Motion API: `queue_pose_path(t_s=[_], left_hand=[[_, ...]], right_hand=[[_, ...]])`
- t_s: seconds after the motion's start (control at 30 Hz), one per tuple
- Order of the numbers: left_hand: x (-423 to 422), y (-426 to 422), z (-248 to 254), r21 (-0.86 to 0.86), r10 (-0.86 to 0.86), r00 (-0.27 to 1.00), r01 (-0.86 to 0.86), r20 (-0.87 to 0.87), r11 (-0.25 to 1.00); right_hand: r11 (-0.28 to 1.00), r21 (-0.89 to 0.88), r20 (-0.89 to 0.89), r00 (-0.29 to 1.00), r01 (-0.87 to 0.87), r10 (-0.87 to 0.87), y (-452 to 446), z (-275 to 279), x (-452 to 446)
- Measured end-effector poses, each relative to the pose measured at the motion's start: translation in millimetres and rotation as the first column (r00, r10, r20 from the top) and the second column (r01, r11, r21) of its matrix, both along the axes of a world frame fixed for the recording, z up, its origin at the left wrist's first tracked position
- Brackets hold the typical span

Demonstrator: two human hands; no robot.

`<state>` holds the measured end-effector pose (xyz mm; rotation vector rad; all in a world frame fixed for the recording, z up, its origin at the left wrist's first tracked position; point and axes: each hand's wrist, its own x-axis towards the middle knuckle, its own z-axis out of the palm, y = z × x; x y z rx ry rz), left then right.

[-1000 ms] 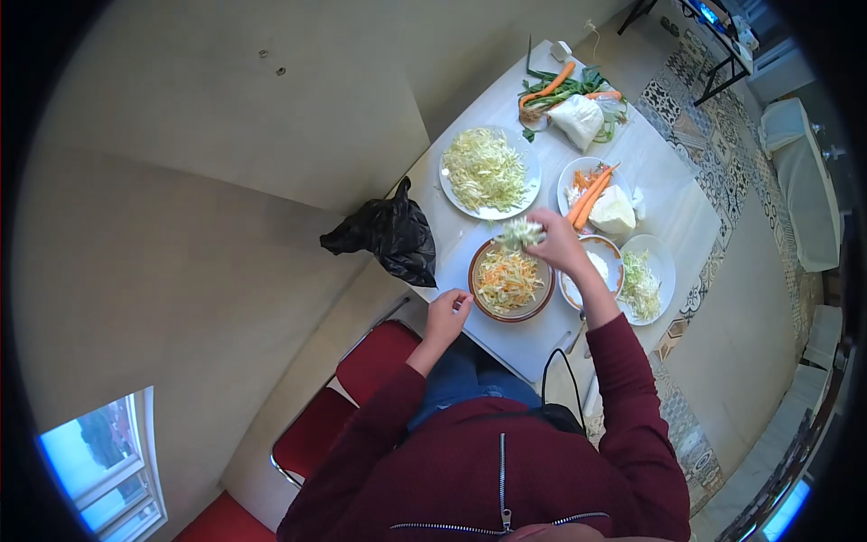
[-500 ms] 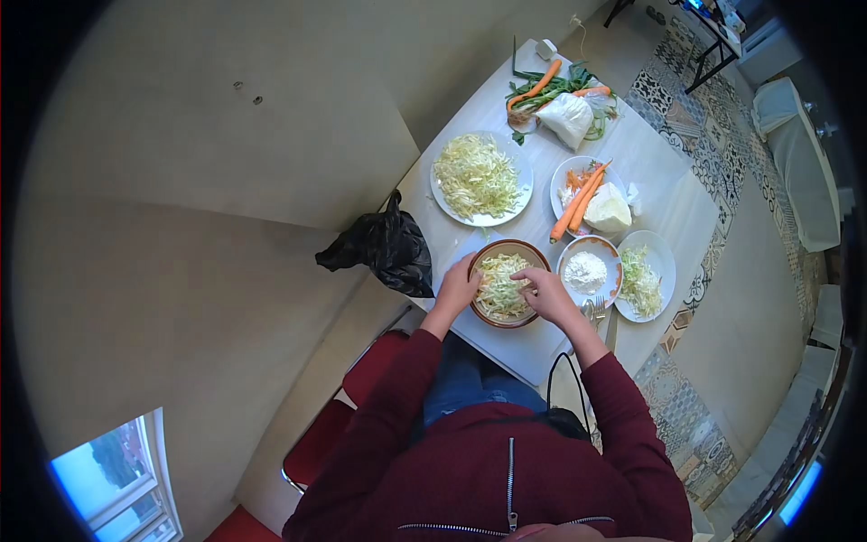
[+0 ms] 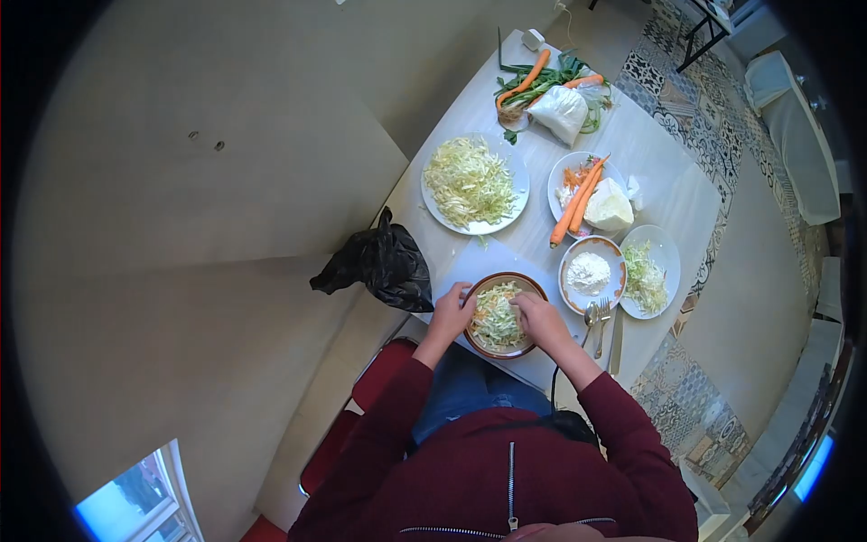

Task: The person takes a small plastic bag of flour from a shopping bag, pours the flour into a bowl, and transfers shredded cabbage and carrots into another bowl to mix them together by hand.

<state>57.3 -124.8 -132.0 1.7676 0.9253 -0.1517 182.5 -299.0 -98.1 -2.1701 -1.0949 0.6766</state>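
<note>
A brown-rimmed bowl (image 3: 502, 275) of shredded cabbage (image 3: 497, 318) with some orange shreds stands at the table's near edge, partly over a white cutting board (image 3: 483, 260). My left hand (image 3: 451, 314) grips the bowl's left rim, its fingers curled at the edge. From the right, my right hand (image 3: 542, 323) reaches over the rim; its fingers are bent down into the cabbage, and the fingertips are partly hidden. Right of the bowl sit a bowl of white powder (image 3: 588, 273) and an oval plate (image 3: 666, 256) with more shredded cabbage.
Behind lie a large plate of shredded cabbage (image 3: 470, 182), a plate with carrots (image 3: 578, 203) and a cabbage piece (image 3: 609, 206), and greens with a bag of white powder (image 3: 560, 112). A spoon (image 3: 591, 316), fork (image 3: 602, 316) and knife (image 3: 616, 343) lie right; a black bag (image 3: 384, 262) hangs left.
The view has shifted, so the table sits slightly differently in frame. My right hand's fingers, spread over the cabbage before, are now bent into it. My left hand stays at the bowl's rim.
</note>
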Motion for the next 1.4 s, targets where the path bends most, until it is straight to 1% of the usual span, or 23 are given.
queue_pose_path(t_s=[0.03,0.1,0.13,0.2,0.23,0.3,0.4,0.43,0.53,0.63,0.7,0.73,0.8,0.9,0.93,0.97,1.03,1.07,1.1,1.13,1.23,1.3,1.4], left_hand=[[8.4,6.8,-5.8,0.117,-0.022,0.998,0.015,0.058,0.993],[31.4,20.8,-18.1,0.342,-0.083,0.982,0.022,0.167,0.939],[45.7,28.9,-16.3,0.443,-0.194,0.970,0.111,0.148,0.890],[72.0,41.1,-15.7,0.621,-0.399,0.913,0.267,0.081,0.737],[80.8,43.2,-20.9,0.660,-0.471,0.882,0.357,-0.006,0.661],[92.5,44.1,-30.7,0.704,-0.585,0.788,0.527,-0.194,0.477],[96.1,45.7,-38.8,0.776,-0.630,0.724,0.557,-0.281,0.294],[97.6,46.7,-40.4,0.789,-0.642,0.713,0.554,-0.283,0.268],[99.2,47.8,-51.1,0.809,-0.666,0.683,0.552,-0.301,0.200],[103.9,46.6,-57.0,0.803,-0.679,0.655,0.573,-0.331,0.162],[103.8,47.9,-51.2,0.786,-0.692,0.632,0.600,-0.349,0.151],[101.8,49.9,-47.9,0.790,-0.705,0.645,0.579,-0.294,0.200],[100.6,54.2,-39.8,0.791,-0.720,0.671,0.534,-0.181,0.299],[84.6,41.0,-2.5,0.716,-0.590,0.779,0.285,0.215,0.637],[75.6,33.8,14.0,0.638,-0.555,0.783,0.280,0.281,0.718],[64.5,24.8,27.5,0.553,-0.511,0.788,0.270,0.344,0.789],[39.9,3.9,39.9,0.492,-0.501,0.806,0.312,0.317,0.813],[28.1,-5.7,35.4,0.450,-0.495,0.801,0.324,0.338,0.832],[19.9,-12.6,32.4,0.446,-0.511,0.796,0.347,0.325,0.825],[15.3,-18.2,33.2,0.439,-0.525,0.791,0.370,0.314,0.819],[9.1,-29.8,39.7,0.396,-0.522,0.836,0.427,0.170,0.813],[6.7,-31.7,41.7,0.390,-0.458,0.863,0.355,0.213,0.850],[-2.8,-26.1,51.9,0.344,-0.340,0.918,0.258,0.203,0.903]], right_hand=[[0.999,0.045,0.009,1.000,0.024,-0.024,2.2,1.0,-1.0],[0.999,0.030,-0.008,0.999,0.034,-0.034,7.0,12.9,-0.6],[0.999,0.021,-0.015,0.999,0.039,-0.038,9.2,18.1,0.2],[0.999,0.016,-0.046,0.998,0.032,-0.031,10.0,11.6,1.3],[0.999,0.015,-0.059,0.998,0.029,-0.028,10.2,9.8,3.2],[0.999,-0.003,-0.100,0.994,0.053,-0.053,8.2,16.7,4.3],[0.997,-0.006,-0.174,0.982,0.080,-0.080,1.0,12.2,5.9],[0.996,-0.002,-0.202,0.976,0.087,-0.085,-2.1,6.0,5.1],[0.994,0.111,-0.143,0.990,0.016,0.000,-7.6,-4.9,-2.2],[0.997,0.070,-0.126,0.992,0.012,-0.003,-7.1,11.1,-8.8],[0.997,0.053,-0.171,0.984,0.061,-0.051,-4.0,19.3,-6.8],[0.996,0.042,-0.197,0.978,0.084,-0.074,-3.3,21.0,-6.3],[0.991,0.078,-0.181,0.980,0.104,-0.089,-3.9,20.6,-1.9],[0.985,0.080,-0.186,0.973,0.155,-0.138,-10.9,10.8,11.1],[0.983,0.074,-0.193,0.969,0.171,-0.154,-11.5,7.8,14.3],[0.972,-0.003,-0.269,0.935,0.237,-0.229,-9.1,17.9,17.8],[0.965,-0.002,-0.292,0.922,0.264,-0.253,-6.9,15.3,24.1],[0.961,-0.001,-0.301,0.916,0.277,-0.265,-4.9,12.7,27.8],[0.937,0.078,-0.290,0.907,0.341,-0.306,-0.2,-0.5,28.4],[0.940,0.082,-0.263,0.917,0.330,-0.299,8.4,-2.8,32.9],[0.954,0.112,-0.195,0.947,0.280,-0.255,47.5,-16.5,51.0],[0.961,0.161,-0.178,0.964,0.225,-0.195,74.5,-37.6,58.3],[0.991,0.122,0.000,0.998,0.058,-0.059,100.9,-66.7,65.4]])
